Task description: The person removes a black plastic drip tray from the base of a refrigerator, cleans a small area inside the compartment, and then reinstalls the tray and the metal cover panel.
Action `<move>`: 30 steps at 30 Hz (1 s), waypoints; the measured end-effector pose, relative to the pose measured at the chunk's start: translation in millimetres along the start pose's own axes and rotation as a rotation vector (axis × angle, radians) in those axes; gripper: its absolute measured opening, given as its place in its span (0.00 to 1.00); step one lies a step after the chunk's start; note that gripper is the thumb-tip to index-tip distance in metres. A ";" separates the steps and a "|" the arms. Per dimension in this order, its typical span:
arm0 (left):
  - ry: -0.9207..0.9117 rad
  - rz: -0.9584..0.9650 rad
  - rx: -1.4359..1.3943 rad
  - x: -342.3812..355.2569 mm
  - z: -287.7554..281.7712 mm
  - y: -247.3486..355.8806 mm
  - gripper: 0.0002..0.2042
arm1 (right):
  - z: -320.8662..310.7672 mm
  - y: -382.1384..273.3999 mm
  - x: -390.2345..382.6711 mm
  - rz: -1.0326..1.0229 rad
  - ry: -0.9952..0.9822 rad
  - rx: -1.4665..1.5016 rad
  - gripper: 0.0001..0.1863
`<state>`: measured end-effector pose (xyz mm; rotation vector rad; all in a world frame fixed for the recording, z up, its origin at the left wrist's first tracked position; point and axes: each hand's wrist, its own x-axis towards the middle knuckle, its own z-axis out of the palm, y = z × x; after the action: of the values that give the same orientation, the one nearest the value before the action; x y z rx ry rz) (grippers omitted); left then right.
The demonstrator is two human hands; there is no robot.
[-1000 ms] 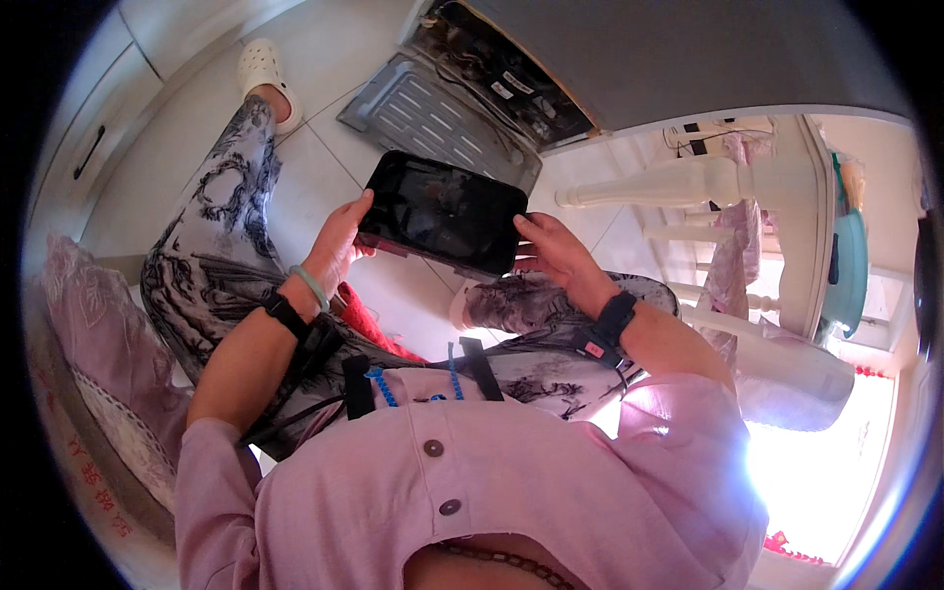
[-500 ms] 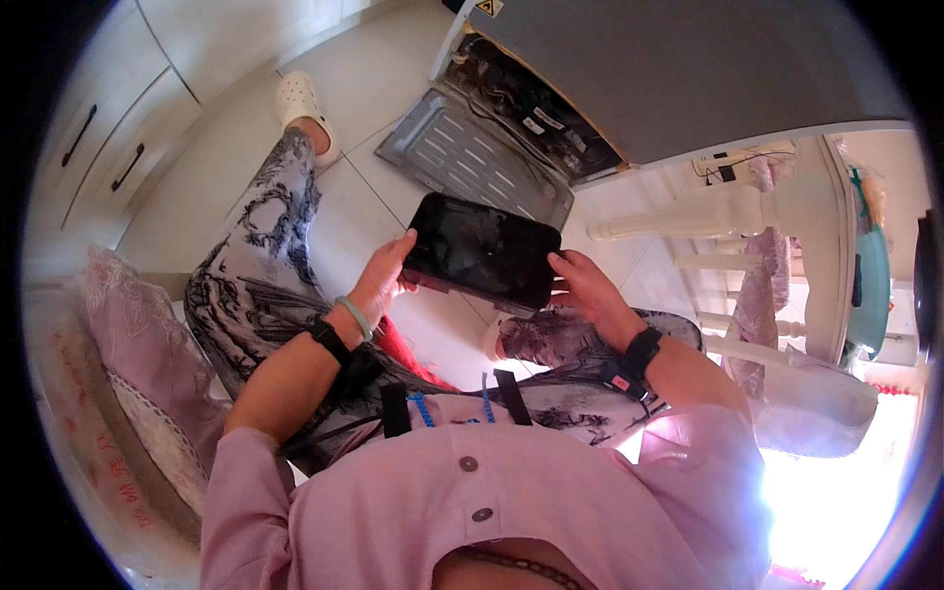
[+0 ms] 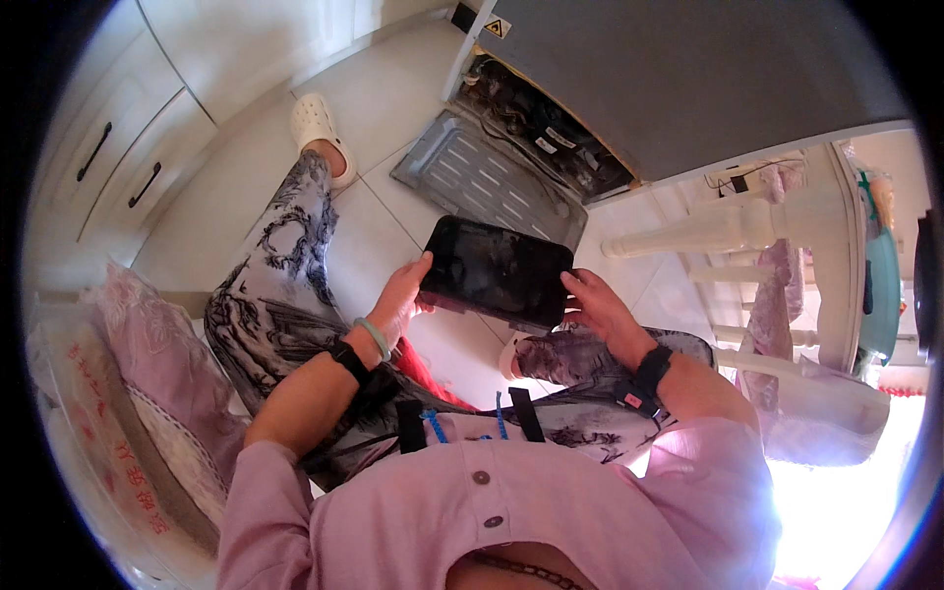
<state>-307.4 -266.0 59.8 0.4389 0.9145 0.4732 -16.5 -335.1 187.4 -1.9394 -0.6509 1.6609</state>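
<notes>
The left hand (image 3: 398,300) and the right hand (image 3: 598,307) grip opposite ends of a black, rounded rectangular object (image 3: 499,270), perhaps a shallow plastic tray, though its dark surface is hard to read. It is held above the white tiled floor (image 3: 379,221), near a grey slotted panel (image 3: 480,162) beside a large grey appliance's (image 3: 688,88) open base.

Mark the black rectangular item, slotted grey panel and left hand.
Black rectangular item (image 3: 499,272): head view, middle of its dark face.
Slotted grey panel (image 3: 482,169): head view, middle of its slotted area.
Left hand (image 3: 397,299): head view, back of the hand.
</notes>
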 end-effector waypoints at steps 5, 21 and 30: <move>-0.002 0.006 0.004 -1.2 0.7 -0.9 0.23 | -3.8 6.6 4.7 -0.009 -0.010 0.006 0.23; 0.024 -0.016 -0.002 6.2 -4.0 -7.9 0.26 | -2.6 7.4 5.1 -0.001 0.005 0.005 0.21; -0.125 -0.015 -0.082 -7.6 13.8 6.1 0.20 | -0.5 -19.1 -33.6 -0.061 0.098 0.005 0.29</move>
<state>-301.2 -267.5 75.4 0.3826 0.7749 0.4628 -21.4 -342.4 225.0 -1.9642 -0.6602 1.5190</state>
